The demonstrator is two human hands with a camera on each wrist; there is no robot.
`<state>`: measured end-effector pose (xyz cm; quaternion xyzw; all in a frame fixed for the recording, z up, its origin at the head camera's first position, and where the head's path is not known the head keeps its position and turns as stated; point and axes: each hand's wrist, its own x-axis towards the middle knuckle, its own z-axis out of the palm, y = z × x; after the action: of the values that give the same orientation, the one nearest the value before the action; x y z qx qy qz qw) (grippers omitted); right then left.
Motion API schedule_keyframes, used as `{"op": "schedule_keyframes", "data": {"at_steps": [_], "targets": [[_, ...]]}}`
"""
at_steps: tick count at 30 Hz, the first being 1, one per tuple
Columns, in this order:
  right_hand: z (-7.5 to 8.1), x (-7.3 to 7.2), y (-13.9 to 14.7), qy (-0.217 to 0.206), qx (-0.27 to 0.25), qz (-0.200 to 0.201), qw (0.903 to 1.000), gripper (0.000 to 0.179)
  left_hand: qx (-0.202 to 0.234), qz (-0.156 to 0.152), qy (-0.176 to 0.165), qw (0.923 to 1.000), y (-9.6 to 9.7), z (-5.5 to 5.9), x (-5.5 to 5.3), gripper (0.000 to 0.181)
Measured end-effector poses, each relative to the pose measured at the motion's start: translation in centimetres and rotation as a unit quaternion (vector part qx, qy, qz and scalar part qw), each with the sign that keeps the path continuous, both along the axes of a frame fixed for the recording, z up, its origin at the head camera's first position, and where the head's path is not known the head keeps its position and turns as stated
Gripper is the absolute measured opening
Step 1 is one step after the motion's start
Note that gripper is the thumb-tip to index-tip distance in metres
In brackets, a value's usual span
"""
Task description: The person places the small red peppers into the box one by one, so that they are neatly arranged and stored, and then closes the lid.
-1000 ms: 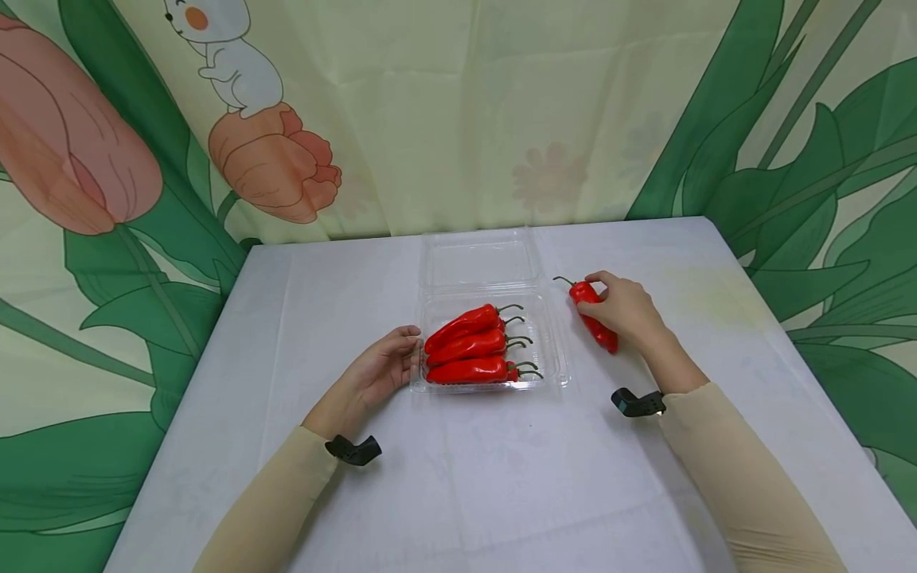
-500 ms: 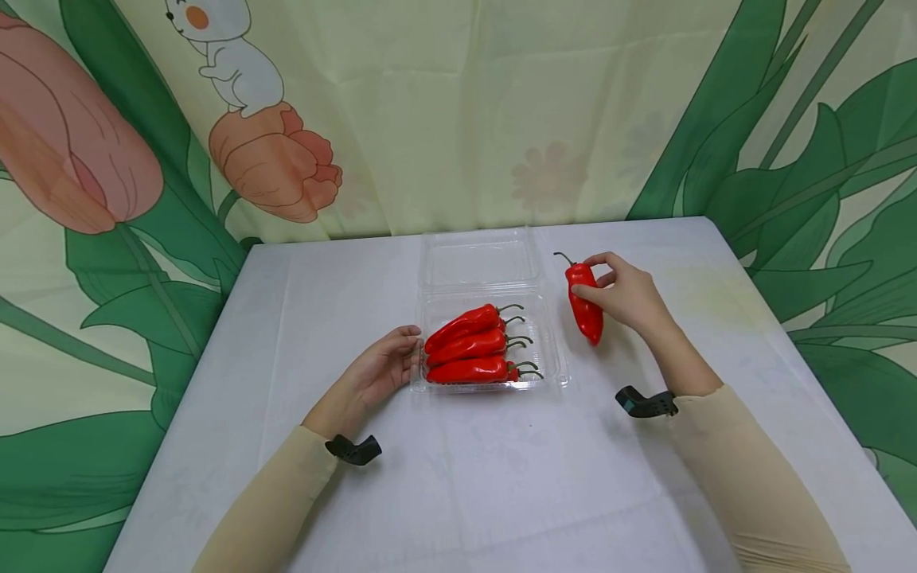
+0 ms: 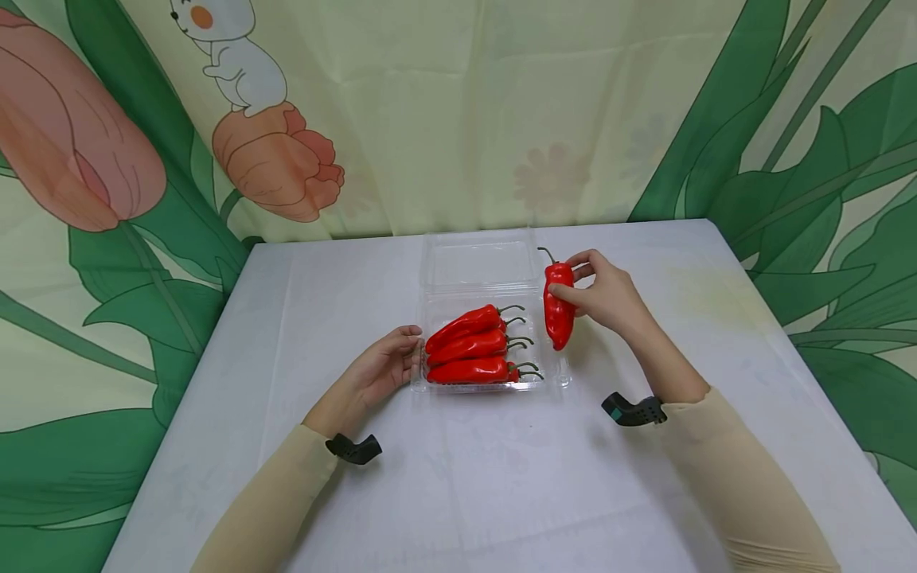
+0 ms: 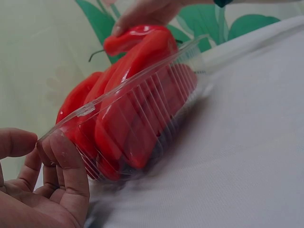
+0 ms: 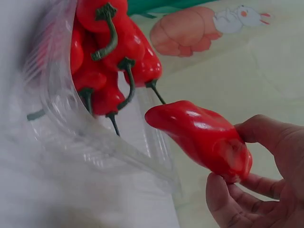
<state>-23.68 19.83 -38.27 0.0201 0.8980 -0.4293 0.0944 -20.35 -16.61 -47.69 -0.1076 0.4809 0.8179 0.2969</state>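
Observation:
My right hand (image 3: pixel 609 294) pinches a red pepper (image 3: pixel 559 306) with a curved green stem, held up beside the right rim of a clear plastic clamshell container (image 3: pixel 548 318). In the right wrist view, the thumb and fingers grip this pepper (image 5: pixel 199 135) near its stem end, its tip pointing toward the container. Several red peppers (image 3: pixel 469 346) lie stacked inside, stems to the right. At the container's left side, my left hand (image 3: pixel 380 370) holds the rim; the left wrist view shows the rim (image 4: pixel 85 110) between its thumb and curled fingers (image 4: pixel 69 166).
The container's lid (image 3: pixel 480 263) lies folded back toward the rear edge of the white-covered table (image 3: pixel 487 477). Behind the table hangs a printed curtain (image 3: pixel 444 119) with tulips and leaves. A black wrist camera (image 3: pixel 634 410) sits on the right wrist, another (image 3: pixel 354 450) on the left.
My right hand has lifted the pepper off the table and carried it left to the container's right edge, turning it more upright. The left hand and the stacked peppers have stayed put.

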Motion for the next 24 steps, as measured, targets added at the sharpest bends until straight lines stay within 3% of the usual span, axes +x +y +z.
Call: {"op": "schedule_keyframes", "data": {"at_steps": [14,19,24], "targets": [[-2.1,0.7,-2.3,0.054,0.055,0.042,0.9961,0.058,0.001,-0.004,0.001,1.0000,-0.1,0.0,0.0,0.012],[-2.8,0.9,-2.6,0.054,0.077,0.056,0.9940,0.057,-0.001,-0.007,0.004,1.0000,-0.1,0.0,0.0,0.012],[-3.0,1.2,-2.9,0.075,0.097,0.073,0.9898,0.043,-0.003,-0.008,0.004,1.0000,-0.1,-0.1,0.0,0.012]]}}
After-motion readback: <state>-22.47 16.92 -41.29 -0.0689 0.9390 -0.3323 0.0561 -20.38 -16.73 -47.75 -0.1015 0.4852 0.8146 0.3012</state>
